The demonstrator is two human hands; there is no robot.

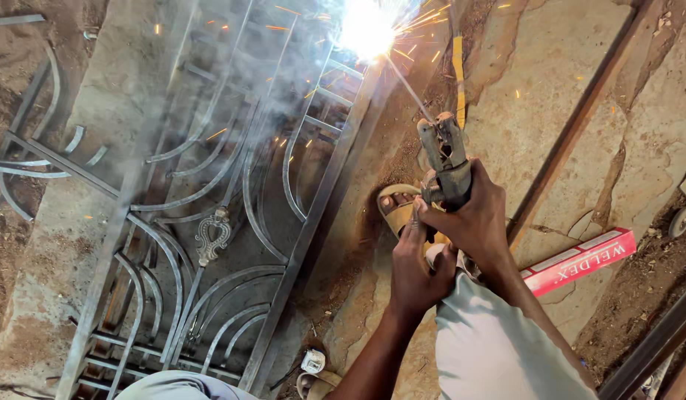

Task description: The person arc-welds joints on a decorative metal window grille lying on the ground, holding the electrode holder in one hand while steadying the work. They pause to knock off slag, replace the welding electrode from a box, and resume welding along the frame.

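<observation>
My right hand grips a worn electrode holder, whose thin welding rod reaches up to a bright arc on the frame of a decorative metal grille. Sparks and smoke spread over the grille's upper part. My left hand is closed against the right hand just below the holder's handle, steadying it. The grille lies flat on the stony ground, with curved bars and a cast ornament near its middle.
A red box of welding rods lies on the stone at right. A sandalled foot rests beside the grille. Loose curved metal bars lie at left, and a long metal bar runs diagonally at right. A yellow strip lies near the arc.
</observation>
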